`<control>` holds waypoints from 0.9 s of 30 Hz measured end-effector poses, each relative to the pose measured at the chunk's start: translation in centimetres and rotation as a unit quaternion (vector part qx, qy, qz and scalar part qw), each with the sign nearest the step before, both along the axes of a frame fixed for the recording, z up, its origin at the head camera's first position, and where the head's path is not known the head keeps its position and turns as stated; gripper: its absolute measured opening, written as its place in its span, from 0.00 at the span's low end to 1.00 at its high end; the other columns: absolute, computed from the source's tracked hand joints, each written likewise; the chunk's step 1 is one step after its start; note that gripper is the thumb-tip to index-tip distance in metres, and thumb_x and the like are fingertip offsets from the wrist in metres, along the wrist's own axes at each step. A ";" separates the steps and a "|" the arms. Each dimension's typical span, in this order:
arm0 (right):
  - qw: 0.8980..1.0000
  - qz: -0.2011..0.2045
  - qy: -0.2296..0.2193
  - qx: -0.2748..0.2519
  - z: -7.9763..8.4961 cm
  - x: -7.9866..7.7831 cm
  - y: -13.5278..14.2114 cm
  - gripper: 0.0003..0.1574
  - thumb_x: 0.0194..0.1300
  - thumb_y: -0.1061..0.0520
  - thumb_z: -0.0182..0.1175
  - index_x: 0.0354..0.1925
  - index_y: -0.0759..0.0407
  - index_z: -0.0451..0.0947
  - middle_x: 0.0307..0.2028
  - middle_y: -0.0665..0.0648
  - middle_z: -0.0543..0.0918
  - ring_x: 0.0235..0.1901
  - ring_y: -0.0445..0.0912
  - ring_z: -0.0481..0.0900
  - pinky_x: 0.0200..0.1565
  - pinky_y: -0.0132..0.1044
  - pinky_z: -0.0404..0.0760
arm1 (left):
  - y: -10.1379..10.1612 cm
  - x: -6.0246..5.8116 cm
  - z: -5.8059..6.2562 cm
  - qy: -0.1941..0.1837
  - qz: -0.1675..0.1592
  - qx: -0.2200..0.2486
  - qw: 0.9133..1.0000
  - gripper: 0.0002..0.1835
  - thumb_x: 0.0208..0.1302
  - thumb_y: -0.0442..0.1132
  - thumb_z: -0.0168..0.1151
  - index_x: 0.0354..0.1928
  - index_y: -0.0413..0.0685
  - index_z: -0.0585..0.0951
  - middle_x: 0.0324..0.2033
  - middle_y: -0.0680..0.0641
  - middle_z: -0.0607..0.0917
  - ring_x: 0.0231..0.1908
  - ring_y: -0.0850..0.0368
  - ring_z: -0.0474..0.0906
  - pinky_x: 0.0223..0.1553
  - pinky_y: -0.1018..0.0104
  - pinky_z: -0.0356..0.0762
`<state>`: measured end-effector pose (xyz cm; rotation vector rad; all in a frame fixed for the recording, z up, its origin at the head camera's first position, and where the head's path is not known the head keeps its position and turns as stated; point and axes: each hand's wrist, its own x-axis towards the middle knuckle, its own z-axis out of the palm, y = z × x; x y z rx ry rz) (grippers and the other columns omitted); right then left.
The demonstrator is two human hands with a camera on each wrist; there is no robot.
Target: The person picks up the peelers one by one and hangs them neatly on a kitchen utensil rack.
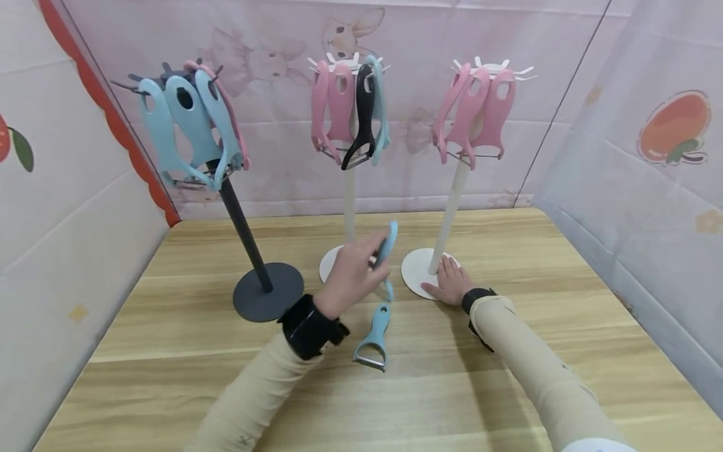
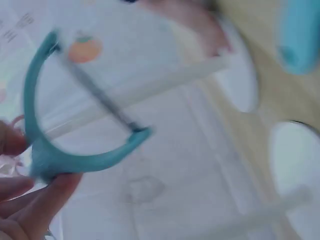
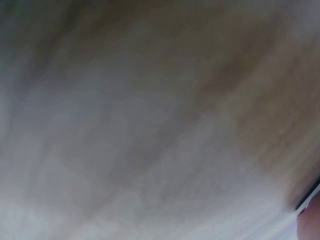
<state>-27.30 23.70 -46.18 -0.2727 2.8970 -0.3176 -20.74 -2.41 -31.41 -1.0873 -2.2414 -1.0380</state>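
Note:
My left hand (image 1: 351,271) pinches a light-blue Y-shaped peeler (image 2: 75,162) above the table, in front of the middle stand. In the left wrist view the thumb and fingers grip it just below the fork, and the metal blade spans the fork's tips. Another blue peeler (image 1: 377,339) lies on the table below this hand, blade end toward me. My right hand (image 1: 454,284) rests with its fingers extended on the round white base (image 1: 417,271) of the right stand, beside the pole. The right wrist view is mostly blur.
Pink peelers (image 1: 473,113) hang on the right stand's hooks. The middle white stand (image 1: 349,201) carries pink, black and blue ones. At left, a dark grey stand (image 1: 243,220) holds several blue peelers (image 1: 192,122) and a pink one. Patterned curtains (image 1: 621,157) surround the wooden table (image 1: 169,376).

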 end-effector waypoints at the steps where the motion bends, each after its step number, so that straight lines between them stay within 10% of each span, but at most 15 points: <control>1: 1.000 0.000 0.000 0.001 -0.1 0.0 0.1 0.53 0.66 0.36 0.41 0.66 0.79 0.40 0.67 0.75 0.41 0.66 0.64 0.37 0.63 0.58 0.42 | 0.6 -0.3 0.7 0.014 -0.003 0.028 1.000 0.16 0.52 0.24 0.54 0.46 0.34 0.75 0.32 0.42 0.80 0.32 0.56 0.80 0.30 0.76 0.76; 7: 1.000 -0.001 0.011 0.000 -0.4 -0.2 0.6 0.53 0.65 0.36 0.43 0.65 0.79 0.43 0.66 0.75 0.44 0.66 0.65 0.40 0.62 0.60 0.45 | 4.0 -2.3 5.4 0.080 -0.008 0.128 0.988 0.22 0.57 0.24 0.51 0.56 0.26 0.69 0.47 0.33 0.78 0.37 0.50 0.81 0.36 0.78 0.75; 14: 1.000 -0.005 0.014 0.002 -0.3 0.0 0.7 0.52 0.65 0.37 0.44 0.65 0.78 0.44 0.66 0.75 0.44 0.66 0.65 0.40 0.62 0.59 0.45 | 6.4 -4.5 8.9 0.114 0.039 0.120 0.985 0.20 0.63 0.27 0.51 0.56 0.26 0.69 0.51 0.35 0.76 0.38 0.52 0.79 0.39 0.77 0.73; 27: 1.000 -0.005 -0.009 0.002 0.4 0.5 -0.3 0.52 0.67 0.36 0.40 0.66 0.79 0.41 0.67 0.74 0.40 0.66 0.64 0.36 0.63 0.58 0.41 | 9.6 -8.0 13.8 0.038 0.118 0.092 0.988 0.21 0.64 0.26 0.46 0.59 0.36 0.69 0.47 0.41 0.79 0.49 0.53 0.75 0.51 0.74 0.68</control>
